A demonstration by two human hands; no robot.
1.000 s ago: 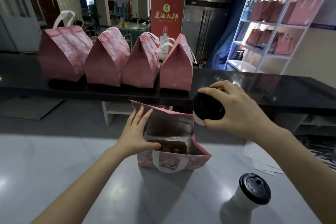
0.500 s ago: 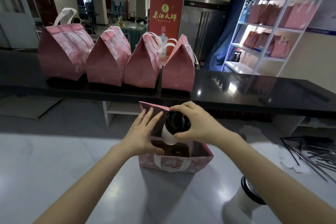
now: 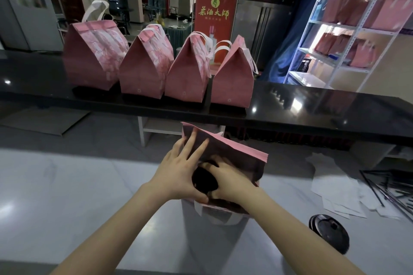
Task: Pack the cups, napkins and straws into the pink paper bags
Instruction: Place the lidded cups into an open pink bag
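Grey glossy table (image 3: 67, 207): it fills the lower part of my view, and both forearms reach across it.
Black glossy counter (image 3: 324, 116): it runs across behind the table and sits higher.
White metal shelf rack (image 3: 357, 29): it stands far right behind the counter. Its shelves hold more pink bags, too blurred for me to count.
Red standing banner (image 3: 215, 6): it is at centre behind the counter and carries yellow characters.
Four closed pink paper bags (image 3: 143, 73): they stand in a row on the counter's left half, tops folded shut and white handles up, each just beside the next.
Open pink paper bag (image 3: 237, 154): it stands upright on the table straight ahead of me. Its far flap is raised and a white handle hangs on the near wall.
White paper napkins (image 3: 335, 187): loose sheets lie scattered on the table to the right of the open bag.
Thin black straws (image 3: 388, 190): a loose bundle at the right edge lies partly over the napkins.
Left hand (image 3: 178, 174): released. Its fingers are straight and spread flat against the open bag's left wall, and the thumb lies along the near rim.
Right hand (image 3: 232, 185): it is inside the bag's mouth, fingers curled over a lid and grasping the cup.
Black-lidded cup (image 3: 203, 179): I see only its lid, inside the bag between the hands. I cannot tell if it touches the bottom.
Second black-lidded cup (image 3: 328, 232): it stands on the table at near right, well apart from the bag and untouched.
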